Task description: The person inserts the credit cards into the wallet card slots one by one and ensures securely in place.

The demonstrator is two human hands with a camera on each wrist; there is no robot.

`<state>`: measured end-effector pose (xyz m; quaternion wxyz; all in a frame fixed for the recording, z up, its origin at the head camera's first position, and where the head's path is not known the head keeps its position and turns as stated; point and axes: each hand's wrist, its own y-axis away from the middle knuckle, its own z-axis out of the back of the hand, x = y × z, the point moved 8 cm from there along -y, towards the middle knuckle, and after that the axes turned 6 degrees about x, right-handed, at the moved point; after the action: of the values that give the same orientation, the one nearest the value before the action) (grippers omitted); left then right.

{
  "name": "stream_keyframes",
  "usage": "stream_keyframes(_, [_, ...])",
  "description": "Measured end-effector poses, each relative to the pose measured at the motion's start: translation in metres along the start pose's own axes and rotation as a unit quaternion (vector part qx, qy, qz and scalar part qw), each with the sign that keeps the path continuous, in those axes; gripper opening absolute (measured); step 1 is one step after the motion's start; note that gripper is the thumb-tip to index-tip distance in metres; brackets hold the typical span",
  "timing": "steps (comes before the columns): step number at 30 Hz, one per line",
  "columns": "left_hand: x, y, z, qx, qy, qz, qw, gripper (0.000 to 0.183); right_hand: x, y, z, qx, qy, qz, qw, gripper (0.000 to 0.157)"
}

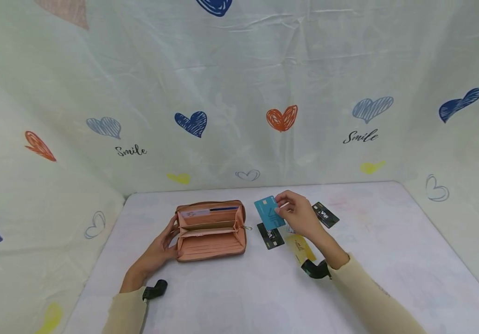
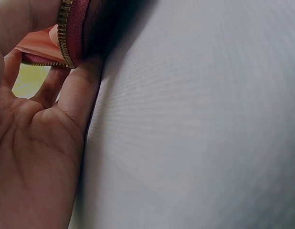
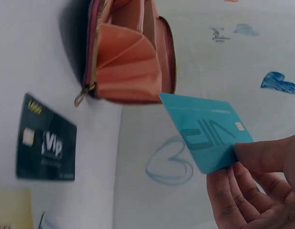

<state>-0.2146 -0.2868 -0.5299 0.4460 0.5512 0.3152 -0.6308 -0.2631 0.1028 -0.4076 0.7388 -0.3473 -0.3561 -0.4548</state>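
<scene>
A salmon zip wallet (image 1: pixel 211 247) lies spread open on the table, its card slots and inner compartments showing. My left hand (image 1: pixel 158 250) grips its left edge; in the left wrist view the fingers (image 2: pixel 79 93) stand around the brass-toothed zipper edge (image 2: pixel 66 36). To the right of the wallet, my right hand (image 1: pixel 299 216) pinches a turquoise card (image 1: pixel 267 211) by one edge between thumb and fingers. The right wrist view shows this card (image 3: pixel 205 131) held off the table, with large lettering and a chip. Below it lies a black VIP card (image 1: pixel 271 238).
Another black VIP card (image 1: pixel 325 215) rests beyond the right hand. A yellow card-like piece (image 1: pixel 301 248) lies under the right wrist, partly hidden. The white table (image 1: pixel 239 297) meets a hanging cloth (image 1: pixel 231 153) printed with hearts at its back edge.
</scene>
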Motion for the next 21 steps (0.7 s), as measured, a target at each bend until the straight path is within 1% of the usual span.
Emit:
stream_keyframes(8, [0.003,0.000,0.000,0.003,0.009,0.003,0.9999,0.114,0.025,-0.024,-0.029,-0.010,-0.036,0.055,0.998,0.020])
stream_keyframes(11, [0.004,-0.001,0.000,0.006,0.018,0.002,0.9998,0.115,0.033,-0.031,-0.039,-0.015,-0.041,0.075,0.996,0.020])
stream_keyframes(17, [0.002,-0.001,0.001,0.005,0.022,-0.003,0.9997,0.115,0.045,-0.046,-0.058,-0.017,-0.026,0.114,0.993,0.019])
stream_keyframes(21, [0.002,-0.001,0.002,0.002,0.019,-0.005,0.9998,0.116,0.049,-0.053,-0.068,-0.011,-0.012,0.124,0.992,0.017])
